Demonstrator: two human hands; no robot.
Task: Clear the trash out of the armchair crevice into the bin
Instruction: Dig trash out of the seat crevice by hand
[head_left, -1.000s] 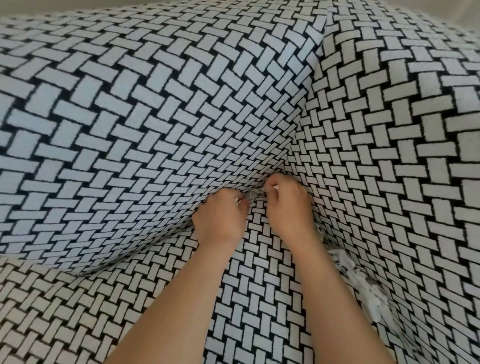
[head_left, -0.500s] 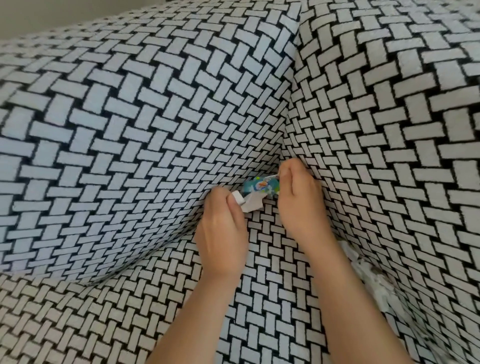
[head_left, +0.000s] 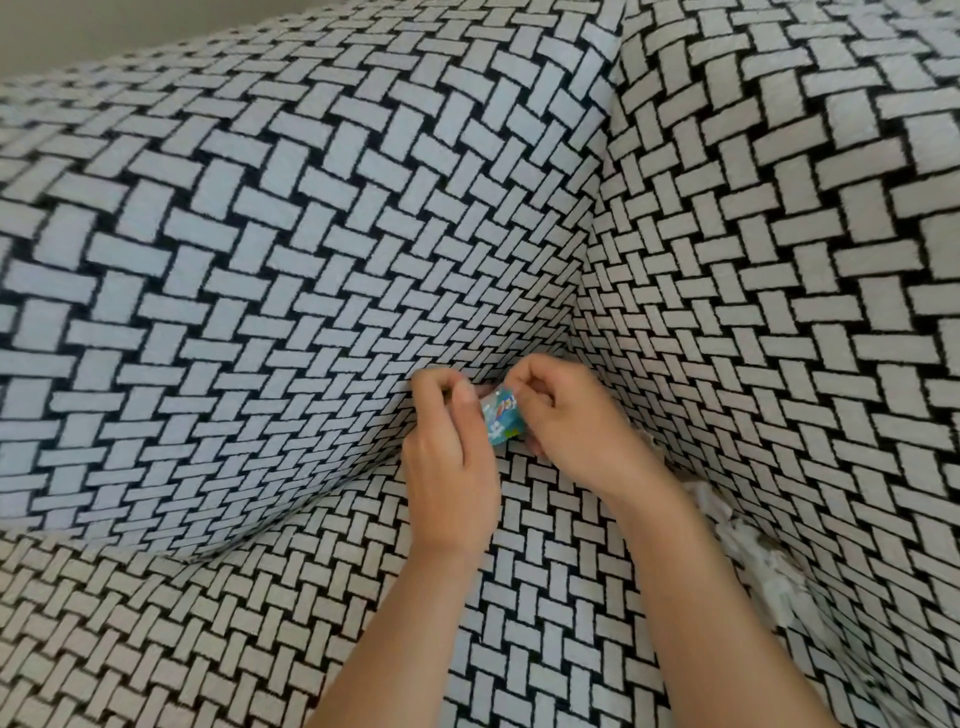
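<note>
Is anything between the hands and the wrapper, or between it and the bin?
Nothing visible: the left hand and right hand both already pinch the wrapper. No bin is in view, so that path cannot be judged.
</note>
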